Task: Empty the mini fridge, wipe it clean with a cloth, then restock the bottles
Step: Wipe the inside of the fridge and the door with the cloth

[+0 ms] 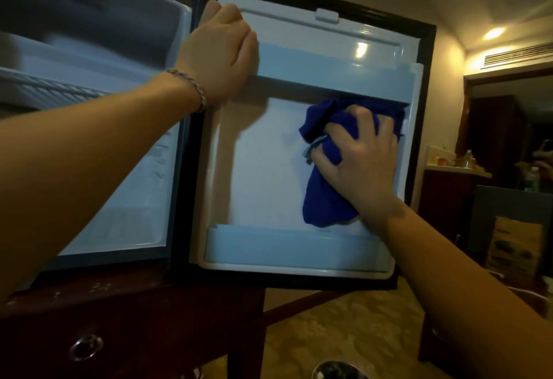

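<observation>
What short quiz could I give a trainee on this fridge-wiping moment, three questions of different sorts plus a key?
1. True or false: the right hand presses the blue cloth against the inner panel of the fridge door.
2. Where does the left hand rest? A) on the upper door shelf B) on the drawer knob C) on the wire rack
3. Fill in: the lower door shelf holds ___ bottles.

Key: 1 true; 2 A; 3 no
</observation>
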Demonstrator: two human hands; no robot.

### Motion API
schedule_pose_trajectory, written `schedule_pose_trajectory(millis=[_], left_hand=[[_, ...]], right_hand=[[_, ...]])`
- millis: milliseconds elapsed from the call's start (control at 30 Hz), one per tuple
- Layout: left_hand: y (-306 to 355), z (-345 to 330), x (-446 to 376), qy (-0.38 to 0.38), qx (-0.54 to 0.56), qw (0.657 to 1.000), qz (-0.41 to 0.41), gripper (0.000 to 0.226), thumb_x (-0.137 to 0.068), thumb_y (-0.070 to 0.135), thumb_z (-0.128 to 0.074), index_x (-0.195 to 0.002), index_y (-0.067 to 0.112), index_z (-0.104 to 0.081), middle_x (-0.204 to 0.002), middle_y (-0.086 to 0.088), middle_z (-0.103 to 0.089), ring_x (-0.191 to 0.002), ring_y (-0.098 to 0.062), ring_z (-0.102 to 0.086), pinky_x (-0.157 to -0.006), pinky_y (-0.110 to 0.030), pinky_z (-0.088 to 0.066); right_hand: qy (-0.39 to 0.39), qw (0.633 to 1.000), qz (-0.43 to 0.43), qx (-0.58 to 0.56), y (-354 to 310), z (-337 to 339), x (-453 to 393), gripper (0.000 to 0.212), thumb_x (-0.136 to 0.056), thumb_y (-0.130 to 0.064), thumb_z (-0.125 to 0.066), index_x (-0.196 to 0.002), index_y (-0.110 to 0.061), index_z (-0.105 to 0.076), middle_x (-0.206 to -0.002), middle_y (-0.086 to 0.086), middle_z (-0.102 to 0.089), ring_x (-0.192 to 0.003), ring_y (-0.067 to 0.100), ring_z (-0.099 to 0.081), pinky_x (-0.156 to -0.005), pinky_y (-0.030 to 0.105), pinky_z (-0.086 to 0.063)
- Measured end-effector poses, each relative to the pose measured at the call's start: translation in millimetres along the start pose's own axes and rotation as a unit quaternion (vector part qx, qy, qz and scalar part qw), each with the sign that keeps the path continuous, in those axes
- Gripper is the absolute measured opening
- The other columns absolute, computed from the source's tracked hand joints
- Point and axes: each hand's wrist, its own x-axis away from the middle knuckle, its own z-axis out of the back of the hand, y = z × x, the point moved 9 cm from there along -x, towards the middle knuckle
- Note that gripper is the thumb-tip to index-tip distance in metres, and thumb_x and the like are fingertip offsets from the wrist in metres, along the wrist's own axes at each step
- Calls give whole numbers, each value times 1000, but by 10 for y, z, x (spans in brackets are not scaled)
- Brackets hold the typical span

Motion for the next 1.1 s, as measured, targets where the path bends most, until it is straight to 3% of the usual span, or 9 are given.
schedule_pose_trajectory(millis=[133, 267, 400, 567, 667, 800, 933, 1100], left_hand=[[20, -16, -1, 2, 5, 1000, 12, 40, -104, 29, -31, -91, 0, -55, -102, -18, -49, -101, -30, -44, -76, -29, -32], [20, -23, -2, -2, 7, 1000, 19, 39, -104, 30, -31, -91, 2, -56, -104, -16, -50, -103, -29, -45, -76, -31, -36], [56, 2, -10, 4, 5, 1000, 6, 38, -103, 27, -32, -88, 2, -57, -101, -17, -51, -104, -31, -45, -77, -29, -32], [12, 58, -1, 19, 13, 1000, 6, 38, -103, 25, -33, -87, 1, -58, -99, -18, -52, -101, -31, -45, -75, -26, -29], [12, 55, -9, 16, 11, 1000, -1, 39, -103, 26, -33, -87, 1, -58, -100, -18, -52, -101, -31, -46, -73, -25, -28], [8, 31, -1, 7, 5, 1000, -5, 40, -104, 29, -32, -90, 1, -57, -102, -18, -51, -103, -29, -45, -75, -27, -32], [-3, 18, 12, 2, 3, 1000, 3, 41, -104, 31, -31, -93, 1, -57, -104, -18, -50, -103, -28, -45, -77, -28, -35], [-9, 0, 9, 4, -7, 1000, 5, 41, -104, 31, -30, -94, 2, -57, -105, -17, -50, -104, -28, -45, -77, -29, -36]], right_hand=[[10, 997, -76, -23, -121, 13, 79, 35, -89, -48, -57, -110, -22, -67, -134, 12, -53, -113, 43, -46, -84, 50, -45], [15, 995, -89, -49, -458, -51, 166, 31, -87, -47, -58, -102, -23, -70, -130, 12, -57, -106, 43, -49, -77, 48, -44], [39, 997, -36, -63, -917, -33, 141, 28, -86, -47, -58, -94, -23, -71, -126, 10, -62, -105, 44, -53, -75, 48, -43], [70, 992, 93, -45, -1179, -8, 10, 26, -88, -46, -56, -93, -24, -71, -124, 10, -65, -106, 44, -55, -74, 47, -41], [64, 988, 142, -10, -1009, -21, -79, 27, -87, -45, -58, -99, -25, -70, -126, 10, -64, -106, 43, -53, -73, 47, -41], [42, 991, 126, 22, -563, -2, -182, 28, -88, -44, -58, -104, -23, -68, -129, 11, -61, -105, 45, -53, -72, 46, -42], [22, 998, 60, 28, -116, 17, -64, 32, -89, -44, -58, -111, -21, -63, -132, 16, -55, -108, 48, -50, -77, 50, -45], [-6, 1000, 5, 16, 34, -8, 155, 35, -90, -46, -57, -110, -18, -65, -132, 16, -54, -106, 44, -48, -80, 45, -43]])
